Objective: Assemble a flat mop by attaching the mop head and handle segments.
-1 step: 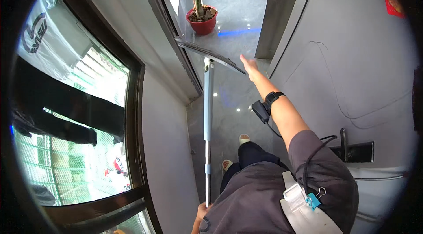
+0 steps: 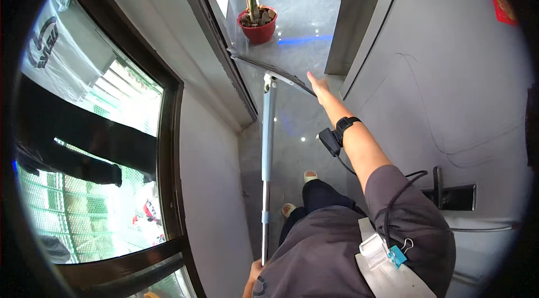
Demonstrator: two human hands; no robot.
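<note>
Nothing shifted: right hand (image 2: 318,86) open at mop head (image 2: 275,71); left hand (image 2: 254,276) gripping mop pole (image 2: 267,146).

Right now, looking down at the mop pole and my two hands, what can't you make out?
- Left hand: head view, mostly hidden by my grey shirt and cut by the lower edge; its grip on the mop pole is unclear.
- Mop head: seen edge-on, its underside is hidden.
- Right hand: whether it touches the mop head cannot be told.
- Feet: partly hidden by my legs.
</note>
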